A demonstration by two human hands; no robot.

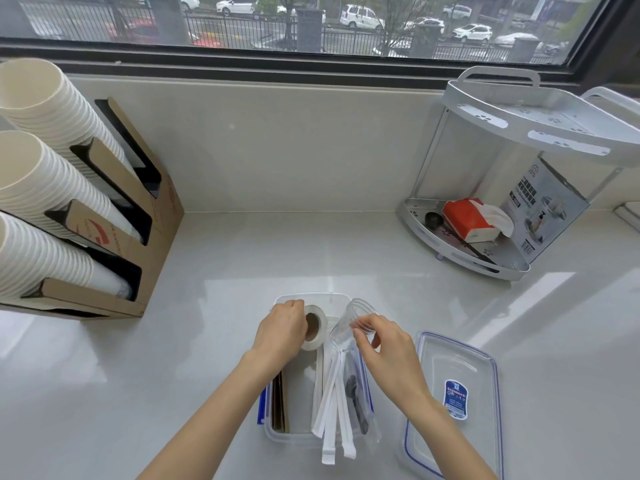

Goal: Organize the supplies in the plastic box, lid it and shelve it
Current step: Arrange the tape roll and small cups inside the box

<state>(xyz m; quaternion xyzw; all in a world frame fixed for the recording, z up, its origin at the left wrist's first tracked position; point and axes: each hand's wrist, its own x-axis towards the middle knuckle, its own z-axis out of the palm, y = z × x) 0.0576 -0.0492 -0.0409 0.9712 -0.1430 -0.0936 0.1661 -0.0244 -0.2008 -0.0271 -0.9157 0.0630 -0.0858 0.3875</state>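
Clear plastic box (pixel 277 434) sits open on the white table (pixel 207 271), near the person's edge. Left hand (pixel 282 332) is over the box's far left corner, fingers curled around a white tape roll (pixel 315 329) standing on edge, brown core facing the camera. Right hand (pixel 384 344) is over the far right part of the box, thumb and fingers pinching the rim of a clear cup (pixel 353 318), which is tilted with its mouth up and away.

Inside the box: flat brown cardboard pieces (pixel 280 405) upright along the left wall, long white paper-wrapped sticks (pixel 334 403) lying lengthwise in the middle and sticking out over the near rim, a clear bag with dark items (pixel 358 400) along the right wall.

Lid (pixel 453 396) lies flat on the table just right of the box, blue seal around its edge, blue label in the middle.

Far right: white two-tier corner shelf (pixel 512 133), with an orange tissue pack (pixel 467 220) on the lower tier. Far left: cardboard holder (pixel 138 216) with three stacks of white paper cups (pixel 45 181).
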